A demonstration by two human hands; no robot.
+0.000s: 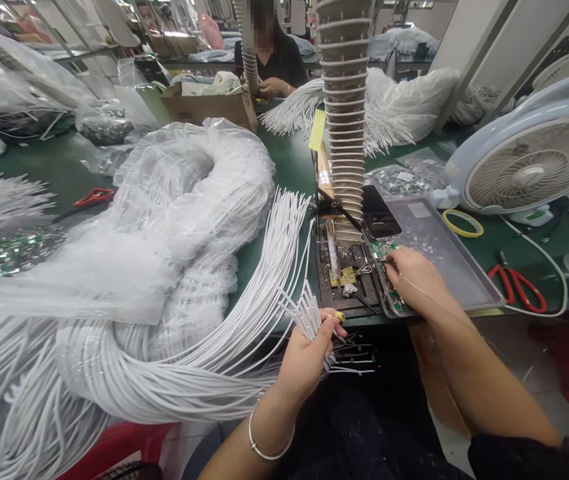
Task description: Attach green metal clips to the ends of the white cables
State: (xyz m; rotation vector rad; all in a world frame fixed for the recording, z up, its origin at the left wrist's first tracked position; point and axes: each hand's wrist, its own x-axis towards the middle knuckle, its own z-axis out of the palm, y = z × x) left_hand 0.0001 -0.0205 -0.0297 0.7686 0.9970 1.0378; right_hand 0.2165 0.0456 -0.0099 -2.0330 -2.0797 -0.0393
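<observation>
My left hand (309, 353) is closed around a bundle of white cables (304, 313), whose cut ends fan out above the fingers. A yellow wrap covers one fingertip. Below that hand, several cable ends with small dark parts on them stick out to the right. My right hand (417, 277) reaches to small green circuit boards (380, 250) at the left side of a grey tray (469, 280). Its thumb and fingertips are pressed together over the boards; what is between them is hidden. A soldering station (344, 277) with a yellow sponge stands between my hands.
A ribbed fume hose (345, 120) hangs over the station. A phone (379, 212), yellow tape roll (462, 224), red-handled pliers (519, 287) and fan (529, 160) are at right. Plastic-wrapped cable coils (189, 193) fill the left. Across the bench sits a person (274, 60).
</observation>
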